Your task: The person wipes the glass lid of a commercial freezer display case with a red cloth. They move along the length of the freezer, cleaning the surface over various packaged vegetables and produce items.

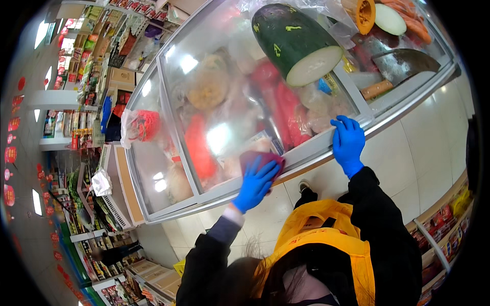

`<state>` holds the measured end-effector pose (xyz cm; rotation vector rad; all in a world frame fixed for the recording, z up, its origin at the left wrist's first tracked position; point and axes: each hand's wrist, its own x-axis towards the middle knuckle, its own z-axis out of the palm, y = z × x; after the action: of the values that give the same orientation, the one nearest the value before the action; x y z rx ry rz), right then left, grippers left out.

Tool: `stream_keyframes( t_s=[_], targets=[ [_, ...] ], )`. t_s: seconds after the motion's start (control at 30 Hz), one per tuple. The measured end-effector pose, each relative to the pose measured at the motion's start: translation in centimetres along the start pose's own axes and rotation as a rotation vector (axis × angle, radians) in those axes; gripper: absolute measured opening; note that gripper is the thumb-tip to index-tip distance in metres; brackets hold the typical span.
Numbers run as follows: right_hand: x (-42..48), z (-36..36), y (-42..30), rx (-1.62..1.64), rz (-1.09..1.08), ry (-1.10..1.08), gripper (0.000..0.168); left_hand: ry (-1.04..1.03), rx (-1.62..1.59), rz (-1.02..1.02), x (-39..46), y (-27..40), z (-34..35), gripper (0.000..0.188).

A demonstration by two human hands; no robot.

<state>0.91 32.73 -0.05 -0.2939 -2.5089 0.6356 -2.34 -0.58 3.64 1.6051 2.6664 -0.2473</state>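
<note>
My left hand (pixel 255 183), in a blue glove, presses a folded dark red cloth (pixel 264 162) onto the near frame of a glass-topped chest freezer (pixel 306 157). Gloved in blue too, my right hand (pixel 348 143) rests with its fingers on the freezer's front edge, holding nothing. A large cut winter melon (pixel 296 44) lies on the glass beyond my right hand. To its right are a cleaver (pixel 405 65) with a wooden handle, a cut pumpkin piece (pixel 365 15), a pale cut vegetable (pixel 390 20) and several carrots (pixel 415 26). Bagged goods show dimly under the glass.
A plastic bag with red netting (pixel 143 125) sits on the freezer's left part. Clear plastic film (pixel 337 19) lies behind the melon. Shop shelves (pixel 440 237) stand at the lower right, with more at the left. A person (pixel 116 254) is far off at the lower left.
</note>
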Motion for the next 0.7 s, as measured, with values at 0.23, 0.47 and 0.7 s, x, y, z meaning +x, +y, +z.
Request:
stream_keyframes(
  t_s=[0.23,0.47,0.7],
  targets=[
    [0.1,0.0,-0.7,0.015,-0.101,-0.017,0.023,0.271,-0.159,-0.777,-8.8,-10.1,3.8,0.037],
    [0.0,-0.2,-0.2,-0.04,-0.035,-0.045,0.024,0.237,-0.238,-0.695,-8.0,-7.3,1.8,0.044],
    [0.0,-0.1,-1.0,-0.067,-0.042,-0.043,0.024,0.329,-0.294,-0.261,5.9,-11.5,2.8,0.029]
  ],
)
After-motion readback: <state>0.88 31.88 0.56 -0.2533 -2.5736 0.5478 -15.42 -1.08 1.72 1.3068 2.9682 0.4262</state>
